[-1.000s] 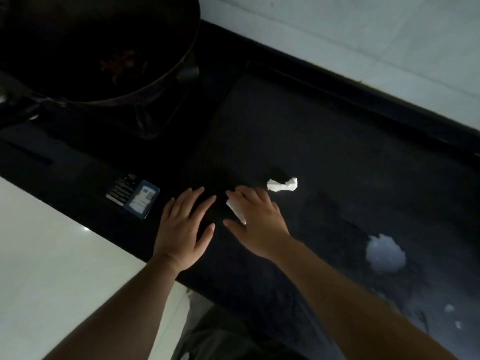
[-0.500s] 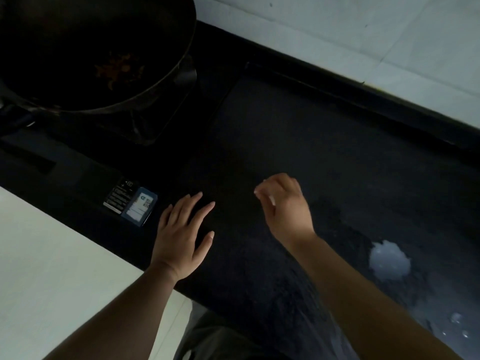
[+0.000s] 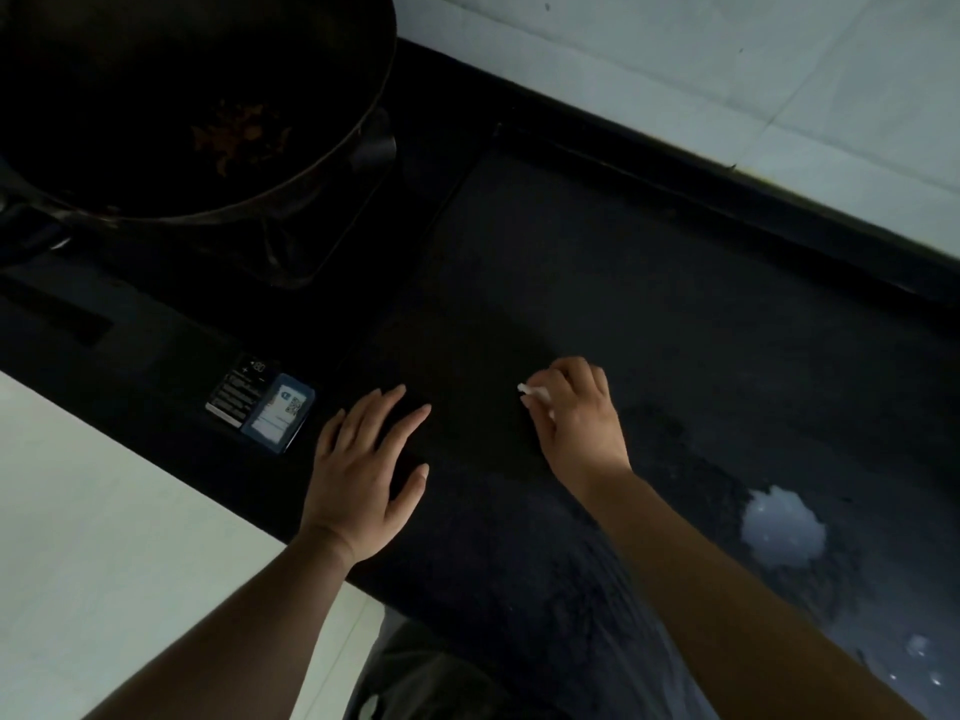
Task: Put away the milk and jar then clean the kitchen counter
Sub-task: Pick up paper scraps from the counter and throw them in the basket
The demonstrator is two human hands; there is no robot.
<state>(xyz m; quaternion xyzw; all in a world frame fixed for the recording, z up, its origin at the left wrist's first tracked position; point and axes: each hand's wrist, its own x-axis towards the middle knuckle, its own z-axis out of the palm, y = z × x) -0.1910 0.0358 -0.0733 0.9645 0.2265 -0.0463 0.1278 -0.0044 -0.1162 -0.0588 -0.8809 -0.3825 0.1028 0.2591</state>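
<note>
The black kitchen counter [image 3: 649,283] fills most of the view. My left hand [image 3: 366,470] lies flat on it near the front edge, fingers spread, holding nothing. My right hand [image 3: 576,418] is to its right, fingers curled around small white paper scraps [image 3: 532,391] that poke out at the fingertips. A white milky puddle [image 3: 782,527] sits on the counter to the right of my right forearm, with smaller droplets [image 3: 919,646] nearer the front. No milk carton or jar is in view.
A large dark wok [image 3: 171,96] with brown food residue sits on the stove at the top left. A small card and label [image 3: 270,407] lie left of my left hand. A white wall [image 3: 727,70] runs behind the counter.
My right hand has moved right and closed over the white paper scraps that lay on the counter. The left hand has stayed flat in place.
</note>
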